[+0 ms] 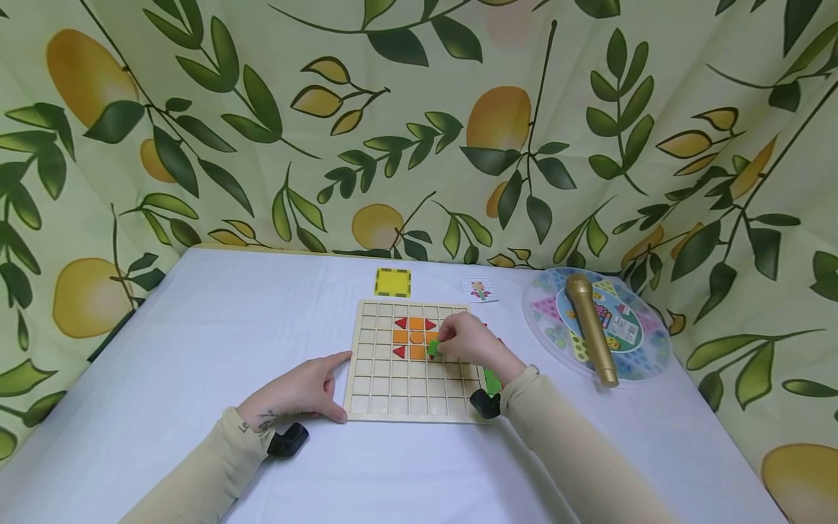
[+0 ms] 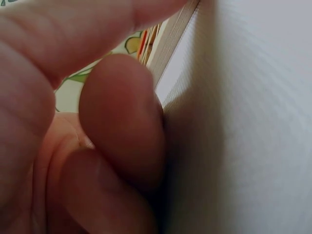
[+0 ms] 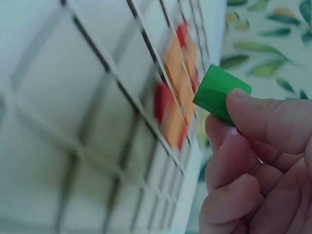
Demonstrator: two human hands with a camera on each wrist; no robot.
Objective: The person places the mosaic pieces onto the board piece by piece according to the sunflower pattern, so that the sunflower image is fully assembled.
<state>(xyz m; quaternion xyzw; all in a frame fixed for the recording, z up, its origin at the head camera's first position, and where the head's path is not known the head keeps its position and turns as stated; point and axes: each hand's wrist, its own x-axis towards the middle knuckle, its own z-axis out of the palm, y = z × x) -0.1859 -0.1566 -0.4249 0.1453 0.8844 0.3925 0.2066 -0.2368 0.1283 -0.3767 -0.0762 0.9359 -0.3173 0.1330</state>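
A wooden grid board (image 1: 376, 386) lies on the white table. Orange square pieces (image 1: 417, 324), an orange round one (image 1: 417, 338) and red triangles (image 1: 400, 352) form a cluster in its upper middle cells. With thumb and fingertips my right hand (image 1: 473, 340) pinches a small green block (image 3: 219, 90), held over the lower right of that cluster. My left hand (image 1: 297, 387) touches the board's left edge, index finger and thumb spread apart, the thumb at the near corner. Close up in the left wrist view, its other fingers (image 2: 119, 117) are bent beside the white cloth.
Green pieces (image 1: 492, 381) lie at the board's right edge, partly behind my right wrist. Behind the board are a yellow square tray (image 1: 393, 282) and a picture card (image 1: 479, 290). To the right, a gold microphone-shaped stick (image 1: 594, 331) rests on a round clear-rimmed game board (image 1: 546, 342). Patterned curtain (image 1: 419, 145) backs the table.
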